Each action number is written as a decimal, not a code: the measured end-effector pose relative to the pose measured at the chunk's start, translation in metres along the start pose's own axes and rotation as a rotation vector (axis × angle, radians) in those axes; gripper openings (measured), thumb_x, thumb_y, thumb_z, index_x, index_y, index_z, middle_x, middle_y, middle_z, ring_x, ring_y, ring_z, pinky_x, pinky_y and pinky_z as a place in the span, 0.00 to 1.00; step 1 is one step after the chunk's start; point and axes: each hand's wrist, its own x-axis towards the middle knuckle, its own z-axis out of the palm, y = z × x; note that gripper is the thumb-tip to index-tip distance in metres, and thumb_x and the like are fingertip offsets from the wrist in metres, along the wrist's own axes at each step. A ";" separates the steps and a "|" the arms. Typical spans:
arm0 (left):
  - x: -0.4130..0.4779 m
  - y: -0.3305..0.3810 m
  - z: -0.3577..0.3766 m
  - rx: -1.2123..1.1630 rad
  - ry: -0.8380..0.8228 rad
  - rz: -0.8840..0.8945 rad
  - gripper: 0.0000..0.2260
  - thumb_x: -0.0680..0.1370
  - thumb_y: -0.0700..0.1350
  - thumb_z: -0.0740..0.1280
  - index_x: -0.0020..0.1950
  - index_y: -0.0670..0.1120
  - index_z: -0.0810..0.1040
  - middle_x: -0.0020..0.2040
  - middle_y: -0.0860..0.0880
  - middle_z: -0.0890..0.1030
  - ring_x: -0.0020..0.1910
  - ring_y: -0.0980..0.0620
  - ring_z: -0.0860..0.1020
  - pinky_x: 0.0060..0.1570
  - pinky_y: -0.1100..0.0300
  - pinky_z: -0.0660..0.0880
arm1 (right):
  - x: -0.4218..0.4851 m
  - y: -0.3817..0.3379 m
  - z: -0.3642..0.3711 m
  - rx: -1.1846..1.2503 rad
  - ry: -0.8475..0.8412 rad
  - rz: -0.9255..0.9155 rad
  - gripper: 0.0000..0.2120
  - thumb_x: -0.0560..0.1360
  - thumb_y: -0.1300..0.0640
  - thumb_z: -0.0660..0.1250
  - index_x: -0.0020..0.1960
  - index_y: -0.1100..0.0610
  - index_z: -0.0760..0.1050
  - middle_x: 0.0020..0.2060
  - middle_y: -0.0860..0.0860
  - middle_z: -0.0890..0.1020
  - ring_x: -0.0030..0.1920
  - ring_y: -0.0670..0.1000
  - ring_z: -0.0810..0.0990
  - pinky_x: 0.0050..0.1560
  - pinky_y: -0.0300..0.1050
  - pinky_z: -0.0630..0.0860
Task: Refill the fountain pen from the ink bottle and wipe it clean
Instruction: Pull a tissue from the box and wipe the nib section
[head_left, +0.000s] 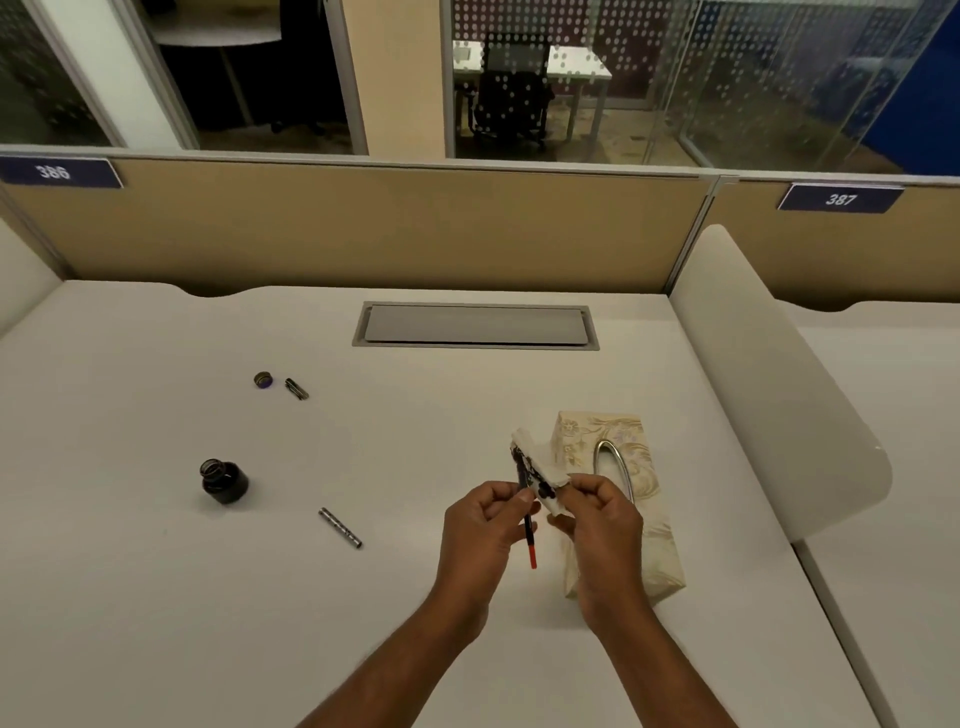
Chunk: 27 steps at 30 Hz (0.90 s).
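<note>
Pinching a thin black pen (528, 524) with a red tail, the left hand (483, 525) holds it above the smooth white desk (156, 597). The right hand (597, 525) curls its fingers round a crumpled, ink-blotted tissue (535, 467) that touches the pen's upper end. A squat dark ink bottle (224, 480) stands open well to the left, near a ridged metal barrel (340, 527).

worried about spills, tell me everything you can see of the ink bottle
The ink bottle is a small, squat, round jar of dark glass, nearly black. It stands upright on the white desk, well to the left of the left hand, which does not touch it. Its threaded neck is open, with no cap on. Only the desk touches it. A small round cap lies farther back on the desk, apart from the bottle.
</note>
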 end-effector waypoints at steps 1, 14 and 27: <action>-0.003 0.003 -0.007 0.004 0.001 0.004 0.06 0.80 0.46 0.70 0.52 0.45 0.85 0.47 0.50 0.88 0.49 0.53 0.87 0.54 0.56 0.83 | -0.004 0.000 0.004 0.002 -0.023 -0.001 0.04 0.77 0.67 0.68 0.49 0.62 0.81 0.40 0.54 0.86 0.42 0.51 0.84 0.45 0.47 0.82; -0.036 0.032 -0.080 0.140 -0.031 0.126 0.05 0.81 0.44 0.68 0.50 0.48 0.85 0.42 0.50 0.89 0.44 0.52 0.87 0.48 0.62 0.82 | -0.054 -0.014 0.043 -0.300 -0.396 -0.227 0.16 0.81 0.64 0.64 0.58 0.46 0.83 0.50 0.45 0.87 0.52 0.46 0.83 0.51 0.42 0.79; -0.048 0.037 -0.121 0.156 -0.014 0.186 0.06 0.81 0.43 0.68 0.54 0.47 0.85 0.43 0.50 0.89 0.44 0.52 0.88 0.46 0.63 0.82 | -0.103 -0.022 0.083 -0.392 -0.388 -0.448 0.10 0.82 0.54 0.64 0.56 0.44 0.82 0.47 0.41 0.86 0.49 0.42 0.83 0.43 0.30 0.77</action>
